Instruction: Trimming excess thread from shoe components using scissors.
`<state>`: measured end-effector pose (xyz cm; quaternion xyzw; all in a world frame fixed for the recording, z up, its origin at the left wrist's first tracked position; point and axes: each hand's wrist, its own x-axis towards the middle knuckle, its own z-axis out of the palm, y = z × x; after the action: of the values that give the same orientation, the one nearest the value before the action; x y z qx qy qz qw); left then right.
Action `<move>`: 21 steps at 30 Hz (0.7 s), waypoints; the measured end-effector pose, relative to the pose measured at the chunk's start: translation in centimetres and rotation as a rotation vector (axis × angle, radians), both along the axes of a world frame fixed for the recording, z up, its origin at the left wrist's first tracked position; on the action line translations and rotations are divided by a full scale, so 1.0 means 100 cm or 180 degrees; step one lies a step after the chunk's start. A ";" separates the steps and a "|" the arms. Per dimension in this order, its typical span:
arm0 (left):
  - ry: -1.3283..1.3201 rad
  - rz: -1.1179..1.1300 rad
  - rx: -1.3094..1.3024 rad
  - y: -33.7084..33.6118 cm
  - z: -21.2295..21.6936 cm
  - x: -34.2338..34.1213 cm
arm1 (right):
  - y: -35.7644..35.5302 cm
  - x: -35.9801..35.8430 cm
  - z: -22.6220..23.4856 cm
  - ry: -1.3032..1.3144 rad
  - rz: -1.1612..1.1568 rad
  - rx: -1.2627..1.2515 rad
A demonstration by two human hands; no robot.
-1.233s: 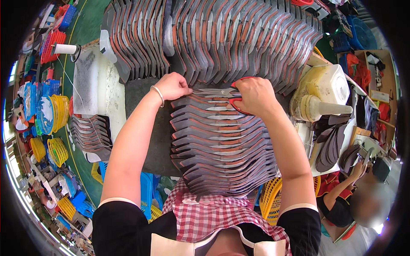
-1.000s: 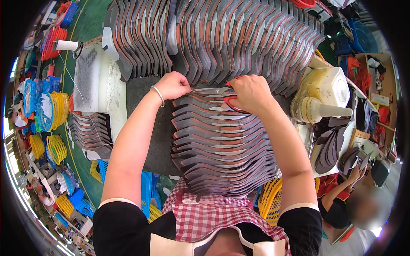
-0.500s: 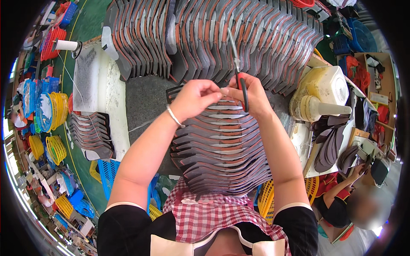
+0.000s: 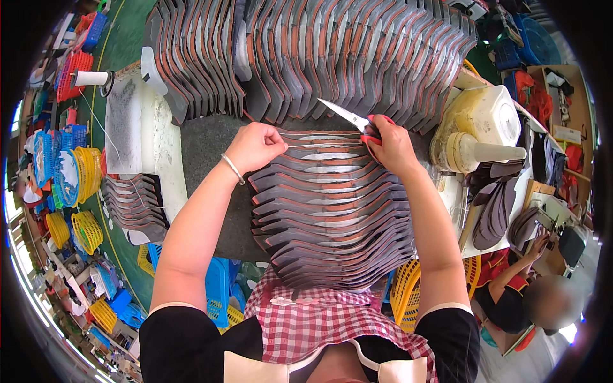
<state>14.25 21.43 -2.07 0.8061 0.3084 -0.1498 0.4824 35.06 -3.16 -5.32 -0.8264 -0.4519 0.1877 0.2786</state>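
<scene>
A thin white thread [image 4: 322, 145] stretches level between my two hands, over the far end of a row of overlapping dark grey shoe pieces [image 4: 332, 207] with reddish edges and pale patches. My left hand [image 4: 257, 149] pinches one end of it between thumb and fingertips. In my right hand [image 4: 394, 147] is a pair of scissors [image 4: 345, 113] with red and black handles, its pointed blades aimed away and to the left. The thread's other end reaches the fingers of this hand; how they hold it is hidden.
Beyond lies a long row of similar pieces [image 4: 306, 57]. A thread spool [image 4: 90, 78] stands at left, near a smaller stack [image 4: 135, 204]. At right is a stained yellowish container [image 4: 488, 118]. Yellow baskets [image 4: 403, 293] flank me below the table; a co-worker [image 4: 511, 287] sits far right.
My hands, close together before, have moved apart, left hand leftward and right hand rightward, with the thread stretched between them. The scissors have turned from pointing away to pointing toward the left.
</scene>
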 end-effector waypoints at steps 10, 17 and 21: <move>0.0483 -0.0896 0.0810 0.024 -0.010 0.030 | 0.003 0.001 0.005 -0.0457 0.0257 -0.0067; 0.1079 -0.1076 0.1175 0.026 -0.001 0.043 | 0.031 -0.004 0.055 -0.0789 0.0782 -0.0275; 0.0890 -0.0961 0.0377 0.046 -0.008 0.030 | 0.057 -0.016 0.069 -0.0939 0.1257 -0.1205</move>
<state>17.26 25.99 -2.83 0.8414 0.2563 -0.3125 0.3588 33.42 2.55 1.54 -0.7782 -0.5962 0.1971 0.0093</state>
